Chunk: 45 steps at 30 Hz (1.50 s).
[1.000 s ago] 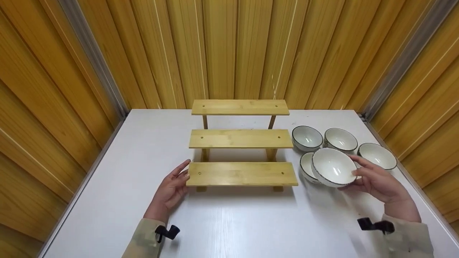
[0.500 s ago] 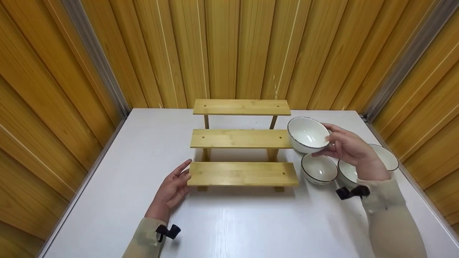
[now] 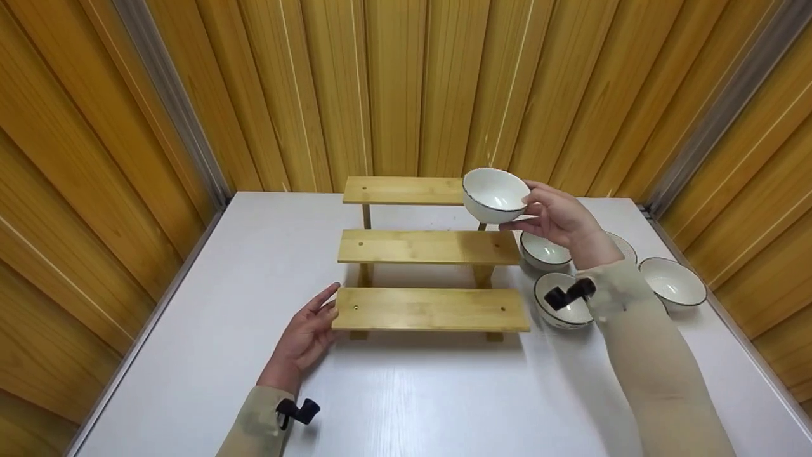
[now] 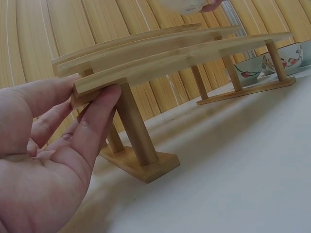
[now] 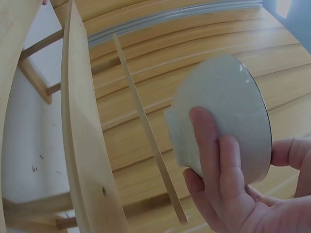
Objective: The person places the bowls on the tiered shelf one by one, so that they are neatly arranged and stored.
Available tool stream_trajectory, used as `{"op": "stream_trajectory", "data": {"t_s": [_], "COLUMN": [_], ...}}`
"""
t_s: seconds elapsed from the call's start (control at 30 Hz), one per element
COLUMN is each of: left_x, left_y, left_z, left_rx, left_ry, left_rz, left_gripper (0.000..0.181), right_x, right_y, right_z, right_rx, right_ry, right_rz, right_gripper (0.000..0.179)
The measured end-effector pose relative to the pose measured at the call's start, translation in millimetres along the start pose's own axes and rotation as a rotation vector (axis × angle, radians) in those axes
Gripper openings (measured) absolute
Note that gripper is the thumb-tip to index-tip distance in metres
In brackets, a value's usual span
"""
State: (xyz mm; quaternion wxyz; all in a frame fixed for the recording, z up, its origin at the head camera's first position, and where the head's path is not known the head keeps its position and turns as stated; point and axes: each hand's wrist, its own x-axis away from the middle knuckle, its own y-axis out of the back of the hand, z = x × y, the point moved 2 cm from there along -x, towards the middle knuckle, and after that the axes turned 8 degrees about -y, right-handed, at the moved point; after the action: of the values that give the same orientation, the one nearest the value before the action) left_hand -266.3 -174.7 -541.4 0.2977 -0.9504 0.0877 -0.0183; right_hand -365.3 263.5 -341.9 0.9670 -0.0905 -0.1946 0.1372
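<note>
A three-tier wooden shelf rack (image 3: 431, 309) stands on the white table. My left hand (image 3: 307, 333) pinches the left end of its lowest board; in the left wrist view the fingers (image 4: 97, 114) lie against the board's underside, beside a leg. My right hand (image 3: 561, 219) holds a white bowl (image 3: 495, 190) with a dark rim, right side up, in front of the right end of the top board (image 3: 406, 190). In the right wrist view, fingers spread over the outside of the bowl (image 5: 233, 92), its foot apart from the top board's edge (image 5: 146, 121).
Several more bowls stand right of the rack, including a near one (image 3: 549, 311) and a far-right one (image 3: 672, 282); my right forearm partly covers some. Wood-patterned walls (image 3: 393, 89) enclose the table (image 3: 393, 393) at the back and sides.
My right hand has lifted the bowl from among the others and carried it up, away and to the left, toward the top board. The left hand stays at the rack's end.
</note>
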Motion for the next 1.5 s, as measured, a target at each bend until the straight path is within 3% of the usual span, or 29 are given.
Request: {"op": "stream_trajectory", "data": {"t_s": [0.37, 0.6, 0.87, 1.13, 1.5], "left_x": [-2.3, -2.1, -3.8, -4.2, -7.1], "left_y": [1.2, -0.7, 0.3, 0.5, -1.3], "left_z": [3.3, 5.7, 7.4, 6.3, 4.4], "left_rx": [-0.007, 0.003, -0.015, -0.013, -0.008], "left_ry": [-0.011, -0.003, -0.009, -0.013, 0.0], "left_rz": [0.03, -0.002, 0.029, 0.041, 0.052], "left_gripper": [0.068, 0.065, 0.067, 0.065, 0.067], "right_x": [-48.3, -74.9, -93.4, -101.8, -99.6], "right_y": [-53.6, -90.4, -119.6, -129.7, -121.4], "right_z": [10.1, 6.7, 5.6, 3.0, 2.4], "right_rx": [-0.055, -0.079, -0.082, -0.052, -0.082], "right_ry": [0.006, -0.009, -0.012, -0.012, -0.085], "right_rz": [-0.096, -0.144, -0.17, -0.202, -0.115], "right_gripper": [0.063, 0.062, 0.063, 0.064, 0.065]}}
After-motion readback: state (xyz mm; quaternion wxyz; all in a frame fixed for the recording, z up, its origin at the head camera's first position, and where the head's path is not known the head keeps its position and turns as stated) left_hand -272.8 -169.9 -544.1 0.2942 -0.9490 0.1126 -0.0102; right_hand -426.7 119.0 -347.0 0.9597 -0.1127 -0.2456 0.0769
